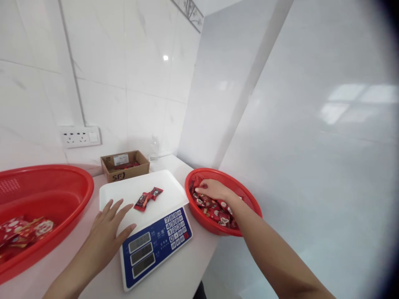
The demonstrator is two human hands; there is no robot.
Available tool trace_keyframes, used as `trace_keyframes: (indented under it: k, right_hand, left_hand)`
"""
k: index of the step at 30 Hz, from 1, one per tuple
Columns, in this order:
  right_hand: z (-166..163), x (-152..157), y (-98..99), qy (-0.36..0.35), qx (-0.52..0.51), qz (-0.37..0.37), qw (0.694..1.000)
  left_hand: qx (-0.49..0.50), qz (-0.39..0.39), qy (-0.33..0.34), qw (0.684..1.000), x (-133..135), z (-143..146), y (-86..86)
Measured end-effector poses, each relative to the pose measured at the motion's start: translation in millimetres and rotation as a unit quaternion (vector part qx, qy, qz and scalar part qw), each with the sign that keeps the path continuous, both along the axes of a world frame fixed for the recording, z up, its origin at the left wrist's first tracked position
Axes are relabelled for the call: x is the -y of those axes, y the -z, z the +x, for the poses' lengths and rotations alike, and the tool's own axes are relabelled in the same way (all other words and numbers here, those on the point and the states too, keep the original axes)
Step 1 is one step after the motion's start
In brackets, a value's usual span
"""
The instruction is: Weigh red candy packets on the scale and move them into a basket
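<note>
My right hand (215,189) reaches into the right red plastic basket (249,201), its fingers pinched at a small red snack packet (203,186) that is partly hidden by them. More red wrapped packets (215,214) lie heaped below. Fingers spread, my left hand (107,228) hovers at the left front edge of the white weighing pan (168,187) and holds nothing. On that pan lie a few small red packets (143,201), close to my left fingertips. The pan belongs to a digital scale with a blue keypad panel (162,236); its display digits are unreadable.
At the left stands a larger red basket (84,187) with bigger red packets (34,232) inside. Behind the scale is a cardboard box (141,166) holding some red packets. A clear container (154,147) stands by the tiled wall. The white table (199,249) ends near the right basket.
</note>
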State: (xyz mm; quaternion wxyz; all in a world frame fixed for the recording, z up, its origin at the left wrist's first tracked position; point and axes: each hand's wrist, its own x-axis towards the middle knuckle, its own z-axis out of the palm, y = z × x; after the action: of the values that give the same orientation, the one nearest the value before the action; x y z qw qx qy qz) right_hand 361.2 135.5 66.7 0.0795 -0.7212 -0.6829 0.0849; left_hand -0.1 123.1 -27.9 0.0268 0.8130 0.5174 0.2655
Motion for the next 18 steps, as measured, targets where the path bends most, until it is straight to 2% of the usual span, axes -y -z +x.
trace_keyframes:
  k: [4, 9, 18]
  right_hand:
    - [32.9, 2.9, 15.4, 0.068, 0.046, -0.038, 0.996]
    - [34.0, 5.5, 36.1, 0.105, 0.083, -0.032, 0.991]
    - [19.3, -3.5, 32.8, 0.149, 0.105, -0.007, 0.983]
  left_hand:
    - [-0.001, 0.004, 0.001, 1.000, -1.6, 0.1, 4.2]
    - [-0.006, -0.002, 0.001, 1.000, -1.7, -1.2, 6.1]
    - [-0.015, -0.007, -0.005, 1.000, 0.6, 1.5, 3.8]
